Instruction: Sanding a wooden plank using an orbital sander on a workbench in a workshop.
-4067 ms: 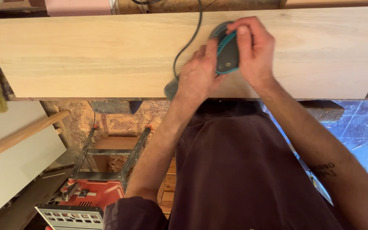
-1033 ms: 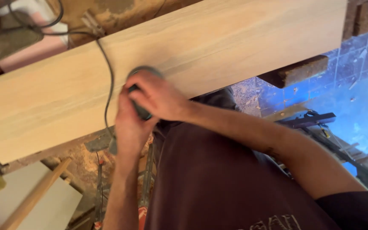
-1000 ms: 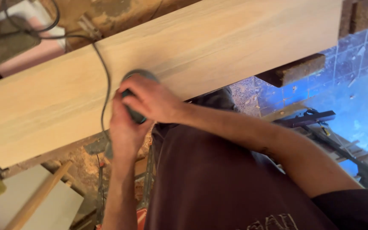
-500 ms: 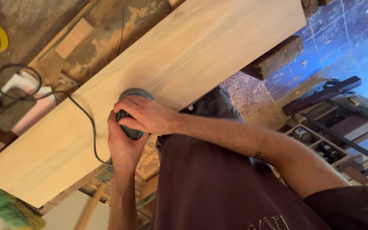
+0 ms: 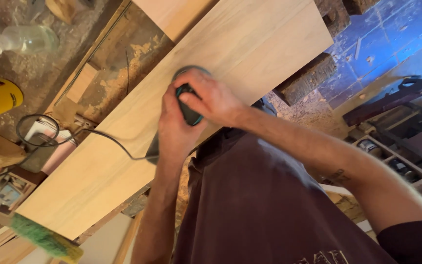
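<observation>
Both hands clasped on small teal-and-black electric sander (image 5: 189,108): left hand (image 5: 173,128) gripping rear, right hand (image 5: 210,99) pressing over top for even, flat contact on long pale wooden board (image 5: 250,46); black power cord (image 5: 108,138) trailing leftward, clear of pad.

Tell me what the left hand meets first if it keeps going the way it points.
The left hand points up along the pale wooden board; past the teal and black sander it grips, only bare board shows, seemingly free to its far edge.
</observation>
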